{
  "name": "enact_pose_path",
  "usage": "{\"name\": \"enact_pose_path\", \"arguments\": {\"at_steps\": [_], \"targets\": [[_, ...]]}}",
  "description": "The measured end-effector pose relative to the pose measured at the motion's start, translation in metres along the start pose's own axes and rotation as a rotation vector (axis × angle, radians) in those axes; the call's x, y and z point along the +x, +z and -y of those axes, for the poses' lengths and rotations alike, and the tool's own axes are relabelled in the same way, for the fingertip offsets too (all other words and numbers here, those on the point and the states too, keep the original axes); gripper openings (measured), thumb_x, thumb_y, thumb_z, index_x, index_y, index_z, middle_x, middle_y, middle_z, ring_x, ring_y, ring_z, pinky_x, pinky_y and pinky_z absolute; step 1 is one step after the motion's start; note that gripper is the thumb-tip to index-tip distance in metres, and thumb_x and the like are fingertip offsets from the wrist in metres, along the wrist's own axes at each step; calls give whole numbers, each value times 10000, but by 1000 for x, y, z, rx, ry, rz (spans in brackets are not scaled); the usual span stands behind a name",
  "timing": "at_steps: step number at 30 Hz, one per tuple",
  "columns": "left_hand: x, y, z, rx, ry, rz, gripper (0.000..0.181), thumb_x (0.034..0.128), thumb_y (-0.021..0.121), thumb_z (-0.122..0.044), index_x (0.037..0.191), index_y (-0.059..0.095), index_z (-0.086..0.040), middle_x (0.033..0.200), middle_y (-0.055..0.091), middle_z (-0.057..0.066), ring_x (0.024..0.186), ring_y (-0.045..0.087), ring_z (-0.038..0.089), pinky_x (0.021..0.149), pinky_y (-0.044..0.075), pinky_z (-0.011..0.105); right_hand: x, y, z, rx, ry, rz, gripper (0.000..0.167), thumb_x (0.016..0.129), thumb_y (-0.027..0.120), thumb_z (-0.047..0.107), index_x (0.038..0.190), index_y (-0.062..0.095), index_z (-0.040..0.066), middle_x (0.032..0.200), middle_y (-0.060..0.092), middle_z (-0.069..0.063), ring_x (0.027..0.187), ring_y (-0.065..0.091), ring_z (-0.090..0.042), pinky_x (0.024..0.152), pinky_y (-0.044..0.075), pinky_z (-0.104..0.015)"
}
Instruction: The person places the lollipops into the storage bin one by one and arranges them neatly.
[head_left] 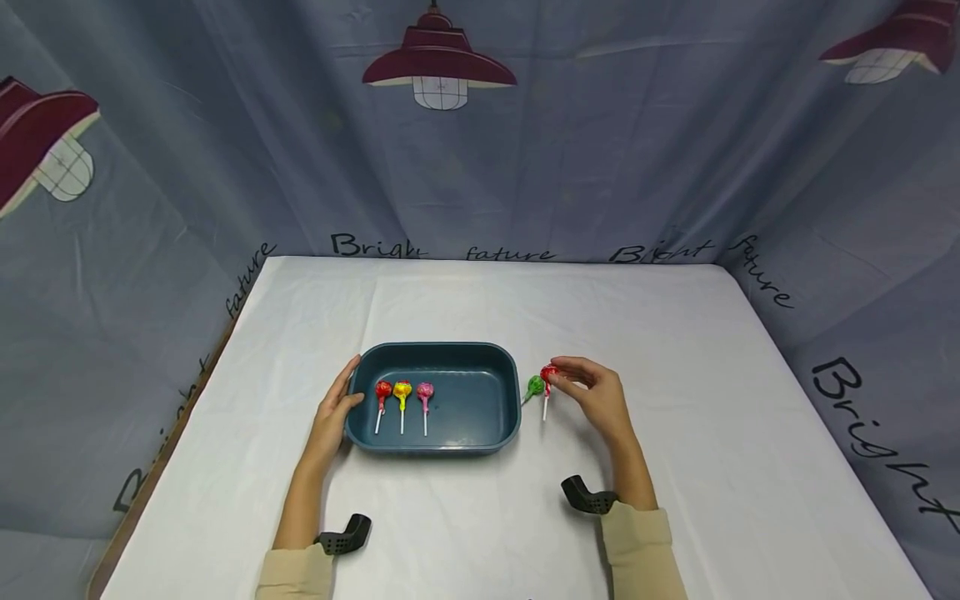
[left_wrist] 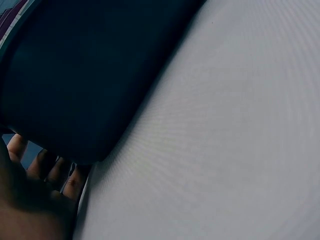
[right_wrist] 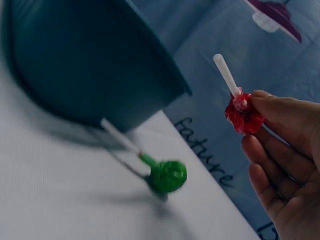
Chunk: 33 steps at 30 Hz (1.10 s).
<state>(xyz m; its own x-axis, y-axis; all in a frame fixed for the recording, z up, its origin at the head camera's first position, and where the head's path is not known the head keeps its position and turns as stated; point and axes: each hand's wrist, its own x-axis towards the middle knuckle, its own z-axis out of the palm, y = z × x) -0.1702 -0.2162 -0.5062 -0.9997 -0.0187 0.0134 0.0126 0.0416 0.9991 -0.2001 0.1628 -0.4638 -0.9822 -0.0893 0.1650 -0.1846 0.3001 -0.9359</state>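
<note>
A dark teal tray [head_left: 472, 417] holds a red lollipop [head_left: 383, 390], a yellow one [head_left: 402, 390] and a pink one [head_left: 425, 391] in a row on its left side. The left hand [head_left: 327, 425] grips the tray's left end; its fingers [left_wrist: 73, 184] lie against the tray wall [left_wrist: 85, 80]. Between thumb and fingertips, the right hand [head_left: 600, 400] pinches a red lollipop [right_wrist: 244, 116] by its wrapped head, off the table just right of the tray. Below it in the right wrist view, a green lollipop [right_wrist: 169, 176] lies on the cloth, stick toward the tray.
White cloth [head_left: 450, 533] covers the table. Grey-blue curtains [head_left: 600, 150] with printed lamps and lettering hang behind and at both sides. A black wrist mount [head_left: 347, 535] is on the left arm and another [head_left: 588, 497] on the right.
</note>
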Motion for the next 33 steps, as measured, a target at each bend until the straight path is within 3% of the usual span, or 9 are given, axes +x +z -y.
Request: {"name": "enact_pose_path", "arguments": {"at_steps": [11,22,33], "targets": [[0,1,-1,-12,-6,3,525,943,410,-19,1449,308,-117,1514,208,35,1390,93,191,1098,99,425,16,32,35,73,-111,93,282,808,697,63,1059,643,-55,1001,649,-166,924,580,-270,900,393,-512],[0,1,1,-15,-4,9,536,940,411,-11,1453,298,-116,1515,205,26,1389,92,187,1098,94,424,37,79,17,100,-149,180,289,804,716,203,1048,682,51,946,680,-27,901,604,-165,836,464,-381],[-1,0,-1,-12,-5,10,532,942,407,-12,1453,296,-111,1515,204,35,1388,104,193,1096,97,433,49,117,10,-66,-98,201,213,773,738,222,967,718,136,882,681,44,813,608,-103,772,491,-305]]}}
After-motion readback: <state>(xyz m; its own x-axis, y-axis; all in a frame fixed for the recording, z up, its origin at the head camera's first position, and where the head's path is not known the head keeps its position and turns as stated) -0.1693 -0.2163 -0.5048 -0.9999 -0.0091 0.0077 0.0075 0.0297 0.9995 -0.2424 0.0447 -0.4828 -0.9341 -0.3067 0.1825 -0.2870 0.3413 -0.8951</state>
